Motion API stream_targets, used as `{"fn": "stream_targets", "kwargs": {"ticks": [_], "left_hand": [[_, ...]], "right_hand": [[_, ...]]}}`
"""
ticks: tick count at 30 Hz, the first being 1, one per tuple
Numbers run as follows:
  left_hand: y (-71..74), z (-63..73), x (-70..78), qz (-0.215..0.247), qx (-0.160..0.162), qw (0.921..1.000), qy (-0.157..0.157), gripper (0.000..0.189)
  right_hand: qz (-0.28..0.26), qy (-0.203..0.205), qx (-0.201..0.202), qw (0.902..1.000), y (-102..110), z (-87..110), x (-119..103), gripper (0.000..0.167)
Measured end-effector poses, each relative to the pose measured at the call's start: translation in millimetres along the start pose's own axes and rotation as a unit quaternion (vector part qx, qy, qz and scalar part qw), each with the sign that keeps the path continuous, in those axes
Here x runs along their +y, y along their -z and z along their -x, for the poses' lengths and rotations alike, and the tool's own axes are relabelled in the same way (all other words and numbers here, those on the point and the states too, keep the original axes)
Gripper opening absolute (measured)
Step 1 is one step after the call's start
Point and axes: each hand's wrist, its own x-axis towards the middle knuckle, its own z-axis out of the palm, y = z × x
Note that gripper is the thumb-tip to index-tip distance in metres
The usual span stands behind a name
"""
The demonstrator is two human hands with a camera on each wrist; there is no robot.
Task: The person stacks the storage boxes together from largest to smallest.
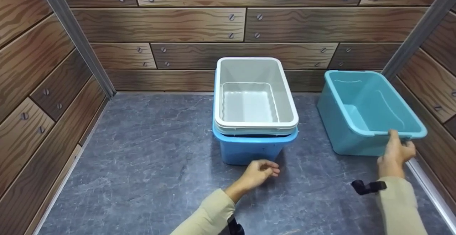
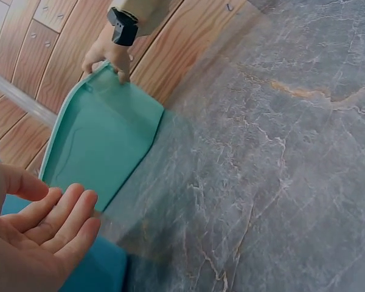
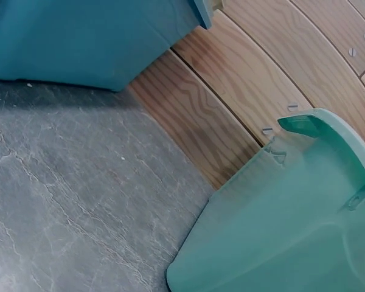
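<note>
A teal plastic storage bin [image 1: 359,144] stands at the right on the dark floor. My right hand [image 1: 395,156] grips its near rim, thumb over the edge and fingers curled beneath the lip. In the left wrist view the same right hand [image 2: 109,58] holds that rim from the far side. My left hand [image 1: 258,173] holds nothing and hovers just in front of a blue bin [image 1: 249,151], its fingers loosely bent. Nested in the blue bin sits a white-grey bin [image 1: 245,103], with another rim showing beneath its own. The right wrist view shows the teal bin's side [image 3: 280,231] but no hand.
Wood-plank patterned walls [image 1: 192,25] close in the back and both sides. Marbled grey flooring [image 1: 142,156] spreads to the left and front of the bins. A metal strip [image 1: 433,196] runs along the right edge, and a grey post [image 1: 413,32] rises behind the teal bin.
</note>
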Motion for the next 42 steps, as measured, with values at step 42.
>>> {"fn": "stream_targets", "kwargs": {"ticks": [42], "left_hand": [[-21.4,-7.5,-6.7,0.051,0.016,0.9986,-0.003,0.03]], "right_hand": [[0.022,-0.009,-0.024,0.9994,16.1,-10.1,-11.9,0.053]]}}
